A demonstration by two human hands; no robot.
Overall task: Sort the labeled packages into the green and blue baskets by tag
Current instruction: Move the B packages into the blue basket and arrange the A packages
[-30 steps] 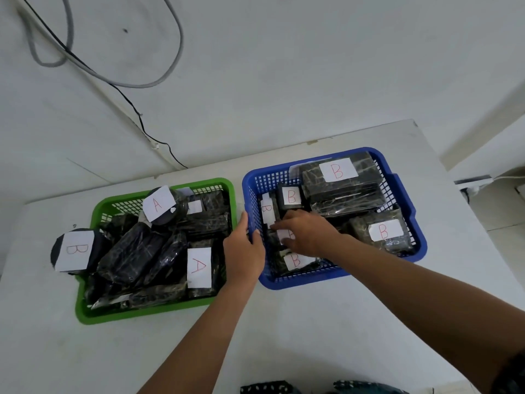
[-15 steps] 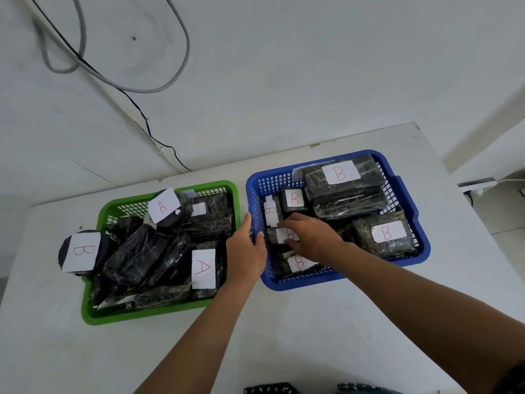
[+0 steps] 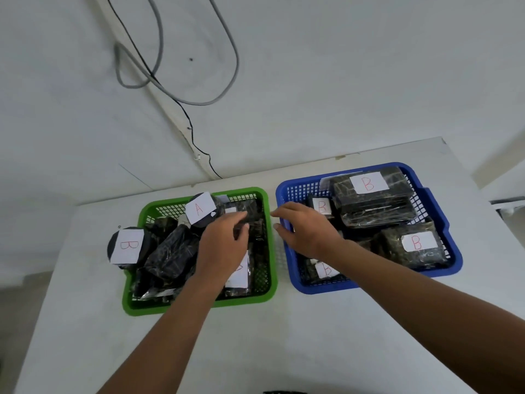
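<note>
Left hand (image 3: 223, 245): over the green basket (image 3: 257, 300), fingers curled around a dark package (image 3: 247, 220) at about 1 o'clock inside it. Half a second ago this hand was at the gap between the two baskets; now it is further left.
Right hand (image 3: 305, 233): above the left wall of the blue basket (image 3: 443, 223), fingers relaxed and spread, holding nothing. Before, it was lower inside this basket, on the small packages.
Green basket: at 9 o'clock on the table (image 3: 255, 351), full of dark packages; one shows tag A (image 3: 199, 208), and one with tag B (image 3: 127, 245) leans over its 9 o'clock rim.
Blue basket: at 3 o'clock, beside the green one; every tag seen here is B.
Camera: it looks more to the right than before.
</note>
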